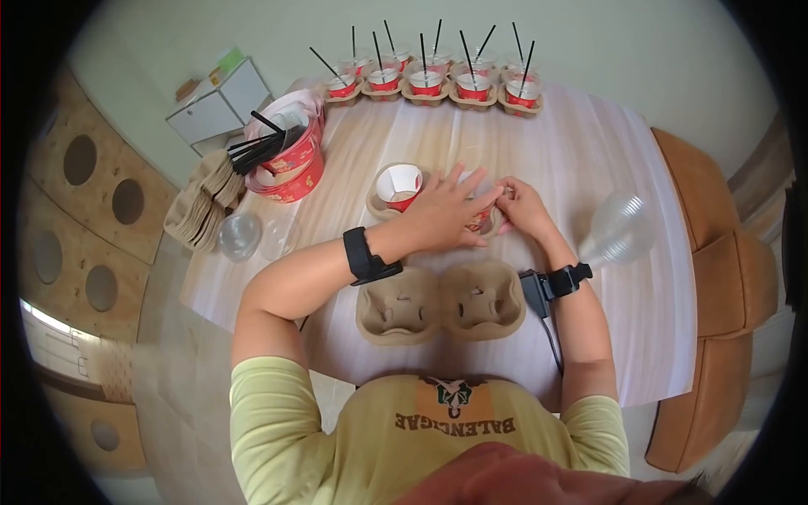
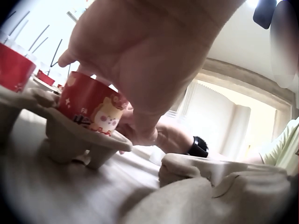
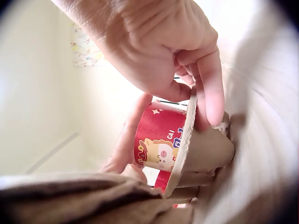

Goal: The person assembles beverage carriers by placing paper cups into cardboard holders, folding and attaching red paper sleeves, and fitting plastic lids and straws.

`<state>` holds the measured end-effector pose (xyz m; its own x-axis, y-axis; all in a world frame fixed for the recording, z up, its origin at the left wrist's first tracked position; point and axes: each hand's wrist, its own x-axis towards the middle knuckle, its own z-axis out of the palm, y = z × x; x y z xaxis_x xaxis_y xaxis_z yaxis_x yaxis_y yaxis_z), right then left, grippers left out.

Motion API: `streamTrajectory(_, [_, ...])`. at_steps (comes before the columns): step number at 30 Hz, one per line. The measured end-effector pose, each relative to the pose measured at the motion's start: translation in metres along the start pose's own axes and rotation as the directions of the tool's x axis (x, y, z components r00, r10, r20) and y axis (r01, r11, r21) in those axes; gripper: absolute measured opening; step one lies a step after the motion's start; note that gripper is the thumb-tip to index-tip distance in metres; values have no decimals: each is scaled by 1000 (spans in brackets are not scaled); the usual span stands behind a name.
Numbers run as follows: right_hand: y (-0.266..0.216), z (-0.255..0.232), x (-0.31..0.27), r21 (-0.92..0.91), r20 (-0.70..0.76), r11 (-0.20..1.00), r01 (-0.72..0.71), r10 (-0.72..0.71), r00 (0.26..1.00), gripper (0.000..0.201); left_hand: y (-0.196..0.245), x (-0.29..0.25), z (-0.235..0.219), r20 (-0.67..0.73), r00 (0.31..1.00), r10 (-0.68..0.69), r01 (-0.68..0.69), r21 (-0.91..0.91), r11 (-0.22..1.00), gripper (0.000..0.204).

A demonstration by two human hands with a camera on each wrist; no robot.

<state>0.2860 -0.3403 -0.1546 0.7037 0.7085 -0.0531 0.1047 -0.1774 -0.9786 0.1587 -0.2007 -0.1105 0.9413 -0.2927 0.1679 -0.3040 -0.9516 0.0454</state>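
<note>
A moulded pulp cup carrier (image 1: 376,200) stands on the table in front of the person, with a red paper cup (image 1: 399,187) with a white inside in its left compartment. A second red paper cup (image 3: 161,135), with a cartoon print, sits in the right compartment. Over this cup spreads my left hand (image 1: 446,210), its fingers extended across the top and the thumb on the near side; it hides most of the cup from above. At the carrier's right end my right hand (image 3: 187,60) pinches the rim between thumb and fingers.
Nearer the person lies another two-cup carrier (image 1: 441,295). Several filled carriers (image 1: 425,94) with black straws line the back. At left are red buckets (image 1: 290,172), straws (image 1: 255,154), stacked carriers (image 1: 195,210) and a clear lid (image 1: 240,236). Stacked clear plastic cups (image 1: 621,225) lie at right.
</note>
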Motion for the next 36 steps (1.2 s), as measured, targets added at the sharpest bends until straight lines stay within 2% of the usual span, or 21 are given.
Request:
streamTrajectory(5, [2,-1,2,78,22,996,-34,33,999,24,-4,-1,1,42,999,13,-15,52,999,85])
streamTrajectory(7, [5,0,4,105,28,993,-44,41,999,25,-8,-1,0,137,990,22,-28,45,999,87])
streamTrajectory(11, [9,-1,7,127,32,991,-45,41,999,27,-9,2,8,167,985,45,-53,45,998,87])
streamTrajectory(17, [5,2,11,107,15,993,-40,39,999,27,-15,-3,10,131,990,43,-50,48,998,89])
streamTrajectory(20, [1,-1,23,96,-16,994,-60,62,998,28,-20,-1,-5,50,996,73,-73,-5,997,83])
streamTrajectory(22, [3,-5,34,90,-49,993,-77,81,995,30,-24,-10,-31,-96,994,60,-81,-230,970,74])
streamTrajectory(23, [5,-7,43,134,-51,989,-67,74,996,32,-29,-16,-34,-98,993,73,-94,-228,969,74])
streamTrajectory(25, [4,-7,53,176,-65,983,-54,66,996,34,-38,-35,-37,-113,986,-120,80,-312,947,66])
streamTrajectory(26, [1,-4,56,250,-59,965,-80,98,993,35,-43,-42,-33,-116,987,-108,67,-313,947,66])
streamTrajectory(27, [-1,0,60,321,-53,941,-104,128,990,36,-49,-49,-24,-75,984,-163,128,-340,931,66])
streamTrajectory(28, [-1,2,65,269,-70,957,-112,136,988,39,-56,-55,-16,-31,977,-211,186,-366,912,65])
streamTrajectory(30, [1,4,65,6,-104,999,-50,50,993,45,-70,-61,-2,-32,986,-163,140,-369,919,65])
streamTrajectory(31, [-8,4,56,-237,-95,971,8,-31,995,50,-75,-60,1,-29,990,-136,116,-366,923,65])
streamTrajectory(32, [-9,6,47,-462,-152,866,191,-290,945,48,-78,-59,4,-34,994,-99,79,-380,922,65])
streamTrajectory(33, [-8,4,37,-672,-130,669,317,-528,839,46,-80,-58,3,-13,989,-150,135,-367,920,66])
streamTrajectory(34, [-22,-3,15,-686,-149,667,291,-521,841,46,-81,-56,3,8,978,-208,197,-352,915,67])
streamTrajectory(36, [-79,-8,-39,-587,-48,709,391,-513,857,34,-82,-49,6,7,975,-222,210,-355,911,67])
